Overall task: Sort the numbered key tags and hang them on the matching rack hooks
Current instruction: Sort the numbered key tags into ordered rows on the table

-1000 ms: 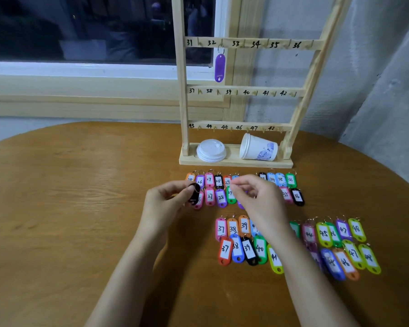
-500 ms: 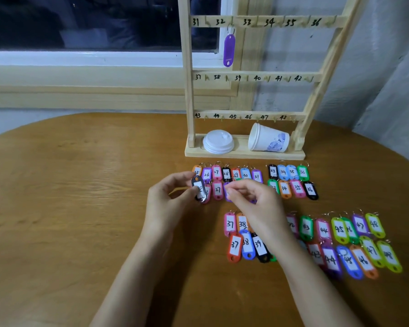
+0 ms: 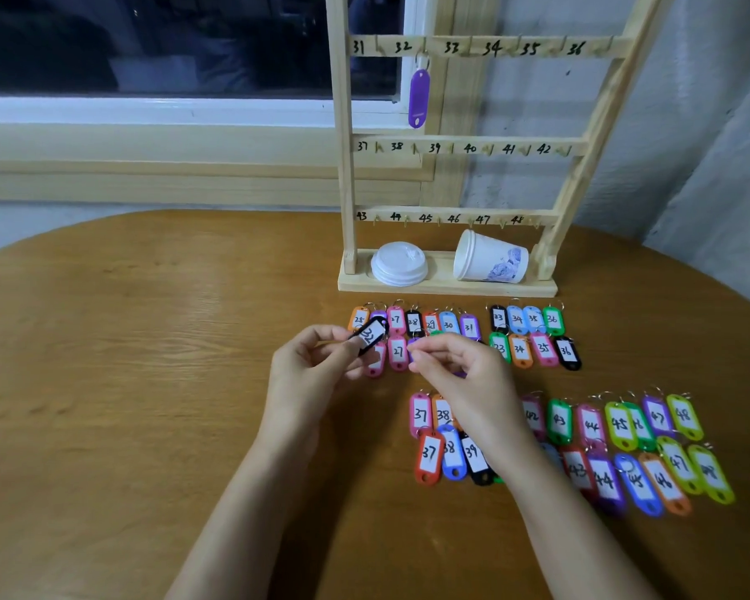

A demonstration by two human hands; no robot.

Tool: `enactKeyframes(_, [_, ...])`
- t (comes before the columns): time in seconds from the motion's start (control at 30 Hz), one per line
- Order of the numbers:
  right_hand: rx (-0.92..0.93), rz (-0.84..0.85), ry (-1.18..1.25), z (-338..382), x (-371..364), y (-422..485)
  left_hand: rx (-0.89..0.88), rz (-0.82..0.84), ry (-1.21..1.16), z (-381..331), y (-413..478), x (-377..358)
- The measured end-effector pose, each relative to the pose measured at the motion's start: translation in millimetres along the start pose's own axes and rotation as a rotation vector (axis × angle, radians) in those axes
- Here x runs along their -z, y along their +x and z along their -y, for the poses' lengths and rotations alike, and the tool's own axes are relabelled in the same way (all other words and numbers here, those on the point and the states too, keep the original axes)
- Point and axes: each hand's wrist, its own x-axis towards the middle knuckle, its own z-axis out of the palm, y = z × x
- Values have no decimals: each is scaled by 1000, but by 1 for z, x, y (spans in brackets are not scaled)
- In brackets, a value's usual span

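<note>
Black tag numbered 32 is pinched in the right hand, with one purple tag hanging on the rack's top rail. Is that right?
Not quite. The black tag numbered 32 is pinched in the left hand, not the right hand, as the head view shows. The rest holds: one purple tag hangs on the rack's top rail.

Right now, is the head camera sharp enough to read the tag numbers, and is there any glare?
Head view: dim, even light, no strong glare on the table; the black tag in the left hand reads 32 clearly; the lower-right tags look soft near the frame edge; the window shows only dark reflections.
</note>
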Motion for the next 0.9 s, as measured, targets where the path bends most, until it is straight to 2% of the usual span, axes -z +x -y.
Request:
enactKeyframes(0.13, [-4,-12,89,3,0,0,51,63,-25,-1,-3,-2])
enactKeyframes(0.3, [-24,-51,156,6,4,-1,19,190,139,5,-4,-4])
enactKeyframes(0.47, [-98,-52,288,4,10,-2,15,215,151,7,-6,-11])
enactKeyframes(0.6, [-81,-85,268,6,20,-1,-17,249,183,10,-9,-23])
enactKeyframes(0.73, [-65,-190,227,12,57,16,-148,214,405,9,-2,-30])
enactKeyframes(0.9, [-22,-218,-37,0,102,57,-507,209,852,12,23,-48])
